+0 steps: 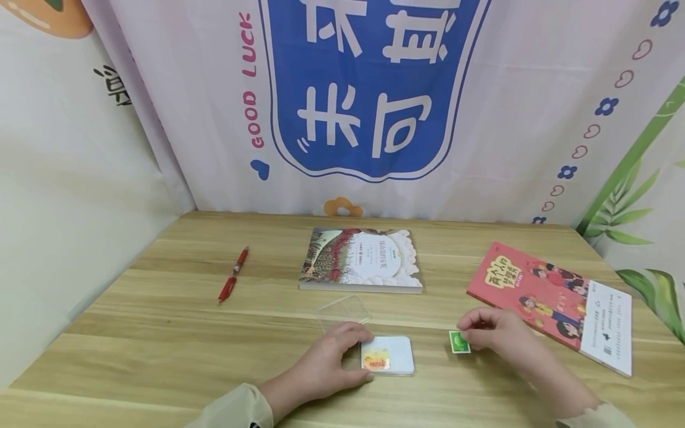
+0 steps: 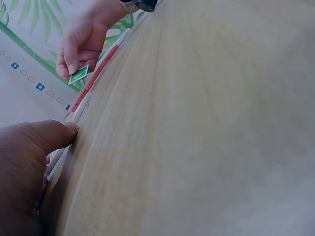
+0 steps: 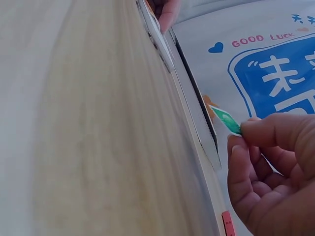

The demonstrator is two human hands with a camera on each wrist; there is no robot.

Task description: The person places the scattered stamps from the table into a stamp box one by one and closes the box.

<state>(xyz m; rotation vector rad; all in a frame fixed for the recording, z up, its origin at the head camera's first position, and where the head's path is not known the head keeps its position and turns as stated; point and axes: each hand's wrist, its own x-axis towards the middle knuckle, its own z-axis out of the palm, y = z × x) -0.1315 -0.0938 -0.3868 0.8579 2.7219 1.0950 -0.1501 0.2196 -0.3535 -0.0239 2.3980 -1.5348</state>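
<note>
My left hand (image 1: 327, 364) grips a flat plastic box (image 1: 402, 355) by its left end, with the thumb at the near edge and the fingers at the far one. A small yellow and orange picture card (image 1: 376, 359) lies on the left part of the box's white inside. Between thumb and forefinger, my right hand (image 1: 500, 334) pinches a small green card (image 1: 459, 342) with a white border, to the right of the box. In the right wrist view the green card (image 3: 227, 122) sticks out from the fingertips at a slant. A clear lid (image 1: 343, 312) lies behind the left hand, partly covered by it.
A book with a white and dark patterned cover (image 1: 369, 260) lies behind the lid. A red and white book (image 1: 553, 303) is at the right, behind the right hand. A red pen (image 1: 233, 275) lies at the left. A printed curtain (image 1: 214, 107) hangs along the table's back edge.
</note>
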